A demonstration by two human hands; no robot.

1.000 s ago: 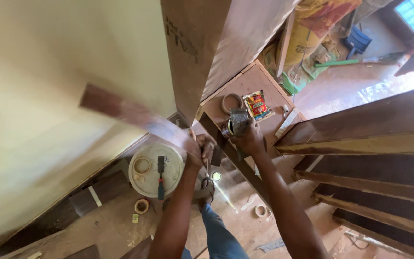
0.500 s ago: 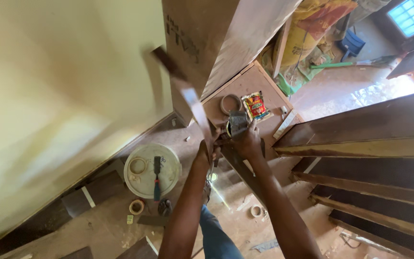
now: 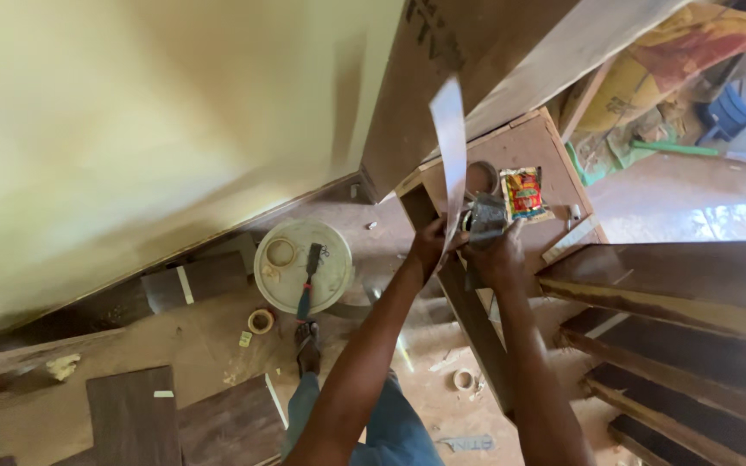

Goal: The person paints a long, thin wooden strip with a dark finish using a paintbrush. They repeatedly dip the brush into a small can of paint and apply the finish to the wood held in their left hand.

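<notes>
Far below me, on the dusty floor, sits a round white bucket lid (image 3: 304, 266) with a roll of tape (image 3: 280, 252) and a long tool with a red handle (image 3: 308, 292) lying on it. Another small tape roll (image 3: 261, 321) lies on the floor just beside the lid. Dark wood boards (image 3: 135, 418) lie flat on the floor at the near left. A big pale wall (image 3: 131, 129) fills the left side. To the right are dark wooden stair steps (image 3: 692, 302), one under the other. Past my hands stands a small brown table (image 3: 537, 142) with a tape ring (image 3: 479, 178) and a bright red and yellow packet (image 3: 524, 192) on top, and a wide brown board (image 3: 494, 60) leans over it. Both my arms reach out away from me, close together. My left hand (image 3: 429, 246) is pinched on the bottom end of a long thin strip (image 3: 451, 142), which curves up in front of the brown board and looks a bit blurry. My right hand (image 3: 496, 255) is just beside it, wrapped around a grey tin (image 3: 485, 216) that sits right in front of the table. My two hands are almost touching. My foot (image 3: 307, 345) shows down on the floor near the lid.
</notes>
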